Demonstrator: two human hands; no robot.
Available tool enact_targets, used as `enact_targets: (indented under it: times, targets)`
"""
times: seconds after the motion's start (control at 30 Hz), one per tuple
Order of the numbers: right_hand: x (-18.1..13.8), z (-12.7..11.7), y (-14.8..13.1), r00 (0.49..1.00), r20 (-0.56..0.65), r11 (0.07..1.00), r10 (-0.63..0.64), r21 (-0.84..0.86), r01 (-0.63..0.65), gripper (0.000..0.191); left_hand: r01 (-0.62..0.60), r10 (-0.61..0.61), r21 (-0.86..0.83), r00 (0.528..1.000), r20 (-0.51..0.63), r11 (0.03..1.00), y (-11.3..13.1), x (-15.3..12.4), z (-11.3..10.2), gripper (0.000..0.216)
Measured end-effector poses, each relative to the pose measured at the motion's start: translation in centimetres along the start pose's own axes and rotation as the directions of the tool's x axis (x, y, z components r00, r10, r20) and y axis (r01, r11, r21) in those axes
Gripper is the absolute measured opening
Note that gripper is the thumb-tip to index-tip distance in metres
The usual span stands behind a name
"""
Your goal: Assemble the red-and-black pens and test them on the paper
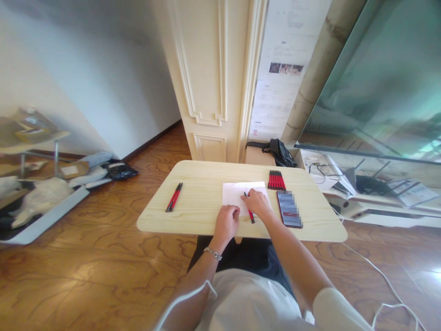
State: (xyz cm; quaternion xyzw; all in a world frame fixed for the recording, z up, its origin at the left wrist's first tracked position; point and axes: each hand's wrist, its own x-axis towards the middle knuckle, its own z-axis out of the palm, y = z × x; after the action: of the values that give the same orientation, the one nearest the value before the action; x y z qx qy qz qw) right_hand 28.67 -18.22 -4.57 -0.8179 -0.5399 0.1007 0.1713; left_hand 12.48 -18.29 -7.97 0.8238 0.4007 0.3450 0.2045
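A red and black pen [251, 216] slants across the right part of a white sheet of paper [231, 193], with its lower end past the sheet's near edge. My right hand [258, 203] is closed on the pen's upper part from the right. At the sheet's lower left corner rests my left hand [227, 223], its fingers curled in; whether anything is between them is hidden. Several more red and black pens [276, 180] lie side by side beyond the paper's right edge. Two similar pens [174, 197] lie together toward the table's left end.
A phone [289, 209] with its screen lit lies right of my right hand on the pale wooden table [203, 177]. Behind the table are a black bag [280, 151] and a door panel [206, 69]. A white cable [375, 271] trails over the floor at right.
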Motion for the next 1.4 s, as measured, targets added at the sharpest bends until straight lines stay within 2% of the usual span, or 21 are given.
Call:
enact_targets:
  times: [0.1,0.2,0.3,0.37,0.43,0.5,0.6,0.7,0.83,0.9,1.07,1.13,1.2,1.3,1.4]
  targets:
    - [0.5,0.4,-0.3,0.999,0.031,0.998,0.038,-0.055,-0.037,0.042,-0.004,0.004,0.013,1.000,0.001,1.000,0.0,0.0,0.0,0.014]
    - [1.0,0.5,0.2,0.999,0.022,0.999,0.036,-0.031,-0.036,0.037,-0.004,0.005,0.014,1.000,-0.015,1.000,0.0,0.1,0.1,0.013]
    - [1.4,0.4,0.9,1.000,0.013,0.995,0.017,0.097,-0.018,0.035,-0.014,0.013,-0.015,0.998,-0.066,1.000,0.2,0.1,0.1,0.013]
    - [1.3,0.2,1.3,1.000,-0.002,0.964,0.004,0.264,-0.003,0.037,-0.028,0.021,-0.060,0.992,-0.122,0.998,0.5,0.0,-0.1,0.013]
    - [0.9,0.0,1.4,1.000,-0.022,0.869,-0.016,0.494,0.025,0.039,-0.029,0.006,-0.125,0.984,-0.176,0.992,1.0,0.0,-0.4,0.014]
    - [0.0,-0.1,1.2,0.999,-0.020,0.694,-0.041,0.719,0.043,0.038,0.009,-0.049,-0.221,0.983,-0.177,0.975,1.7,0.0,-0.7,0.018]
    - [-1.7,-0.1,0.5,0.998,0.007,0.432,-0.062,0.902,0.020,0.038,0.124,-0.155,-0.436,0.987,-0.036,0.892,2.8,0.2,-0.8,0.028]
    - [-2.9,-0.1,-0.2,0.998,0.032,0.323,-0.063,0.946,-0.010,0.039,0.226,-0.187,-0.647,0.974,0.129,0.728,3.5,0.4,-0.3,0.038]
    - [-3.6,-0.6,-0.9,0.999,0.009,0.303,-0.034,0.953,0.002,0.040,0.321,-0.248,-0.781,0.944,0.218,0.536,3.8,0.3,0.6,0.038]
    - [-3.6,-0.9,-1.2,0.999,-0.040,0.312,-0.002,0.949,0.038,0.041,0.342,-0.295,-0.783,0.932,0.211,0.519,3.9,0.1,0.8,0.037]
    - [-3.6,-0.8,-2.1,0.985,-0.139,0.364,0.100,0.927,0.094,0.037,0.303,-0.330,-0.734,0.937,0.114,0.608,4.2,-0.2,0.9,0.034]
    - [-3.7,-0.2,-2.3,0.982,-0.149,0.334,0.118,0.937,0.102,0.036,0.313,-0.329,-0.716,0.936,0.123,0.624,4.3,-0.4,0.8,0.034]
    - [-3.8,0.4,-2.3,0.983,-0.131,0.271,0.125,0.958,0.093,0.035,0.347,-0.333,-0.731,0.927,0.172,0.588,4.2,-0.5,0.9,0.035]
    - [-3.8,1.0,-2.1,0.991,-0.054,0.158,0.119,0.987,0.034,0.034,0.417,-0.350,-0.807,0.894,0.280,0.419,4.2,-0.8,1.4,0.038]
    - [-3.7,1.0,-1.6,0.997,0.065,0.059,0.046,0.996,-0.068,0.035,0.444,-0.332,-0.867,0.872,0.360,0.225,4.2,-0.9,1.8,0.039]
